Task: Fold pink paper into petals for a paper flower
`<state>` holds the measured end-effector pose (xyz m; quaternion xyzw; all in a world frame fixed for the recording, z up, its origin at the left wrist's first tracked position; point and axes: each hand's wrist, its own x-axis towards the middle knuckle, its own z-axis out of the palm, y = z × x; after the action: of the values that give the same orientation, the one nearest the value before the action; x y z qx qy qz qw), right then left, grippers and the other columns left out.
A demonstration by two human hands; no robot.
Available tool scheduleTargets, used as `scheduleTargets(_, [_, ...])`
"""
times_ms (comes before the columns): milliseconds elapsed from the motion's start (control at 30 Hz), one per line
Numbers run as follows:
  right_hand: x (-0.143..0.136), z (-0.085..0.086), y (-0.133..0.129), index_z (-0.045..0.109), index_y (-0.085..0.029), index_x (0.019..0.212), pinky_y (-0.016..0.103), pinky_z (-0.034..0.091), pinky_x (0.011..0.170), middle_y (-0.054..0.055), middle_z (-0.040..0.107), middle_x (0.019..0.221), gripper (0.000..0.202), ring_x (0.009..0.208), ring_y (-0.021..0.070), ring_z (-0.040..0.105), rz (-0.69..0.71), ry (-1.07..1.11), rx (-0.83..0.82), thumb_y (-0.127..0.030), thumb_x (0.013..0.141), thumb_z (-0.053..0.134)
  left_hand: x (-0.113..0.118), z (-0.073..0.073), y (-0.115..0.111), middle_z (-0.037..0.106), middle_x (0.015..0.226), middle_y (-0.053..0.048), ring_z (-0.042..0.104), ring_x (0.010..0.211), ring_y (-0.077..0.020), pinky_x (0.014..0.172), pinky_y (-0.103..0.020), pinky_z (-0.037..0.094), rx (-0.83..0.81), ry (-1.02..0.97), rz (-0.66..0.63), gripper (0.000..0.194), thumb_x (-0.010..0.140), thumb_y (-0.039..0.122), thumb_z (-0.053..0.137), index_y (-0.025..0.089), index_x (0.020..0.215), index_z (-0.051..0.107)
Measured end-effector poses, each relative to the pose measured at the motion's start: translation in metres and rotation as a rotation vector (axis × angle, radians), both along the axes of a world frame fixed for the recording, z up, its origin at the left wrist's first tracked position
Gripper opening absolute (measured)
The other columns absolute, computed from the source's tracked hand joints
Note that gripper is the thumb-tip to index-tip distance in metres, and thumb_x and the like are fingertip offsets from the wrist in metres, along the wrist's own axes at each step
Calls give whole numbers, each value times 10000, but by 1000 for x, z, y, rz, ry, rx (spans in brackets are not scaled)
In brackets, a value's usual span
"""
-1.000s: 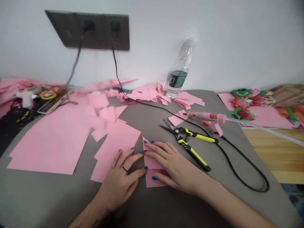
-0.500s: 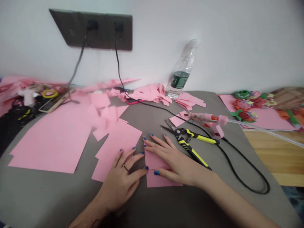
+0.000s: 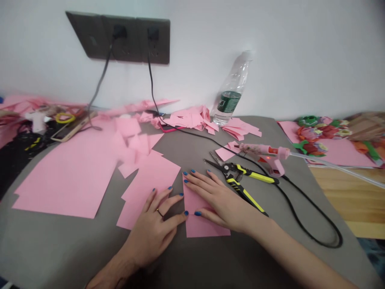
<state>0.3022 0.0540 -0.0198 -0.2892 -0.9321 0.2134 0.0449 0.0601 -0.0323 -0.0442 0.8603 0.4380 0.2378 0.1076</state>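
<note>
We record the right hand (image 3: pixel 221 198) spread open atop the creased sheet (image 3: pixel 207 229), the left hand (image 3: pixel 158 226), unclenched, at its left edge.

The near strip of the bench (image 3: pixel 210 261) is left open below the paper. Passage to the right is blocked by the splayed pliers (image 3: pixel 237 176), the glue gun (image 3: pixel 266 151) and its looped cord (image 3: pixel 303 224); leftward, only flat pink sheets (image 3: pixel 69 176) are crossed.
</note>
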Motion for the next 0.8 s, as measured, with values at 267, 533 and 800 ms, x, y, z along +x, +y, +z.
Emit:
scheduleTargets(267, [0,1,1,395,-161,1542,671,278,1163,160,403,1596,637,1508,343,289,24,-16,42,-377,973,583,1,1,0,664,1308,-57,495,1296,-313,1091,-631,394,11,3,15,382,897,65,539,296,1145,714])
scheduleTargets(533, [-2,1,3,427,-131,1518,665,312,1152,167,401,1595,617,1502,354,300,39,-71,60,-377,973,580,0,2,-1,665,1316,-59,494,1306,-316,1091,-635,394,15,8,8,396,901,50,513,292,1148,706])
scheduleTargets(800, [-2,-2,0,384,-154,1546,654,310,1154,171,406,1595,666,1510,345,285,12,-38,72,-409,963,579,2,-1,-2,682,1339,-11,509,1298,-257,1206,-473,259,82,39,-11,440,906,37,491,238,1261,658])
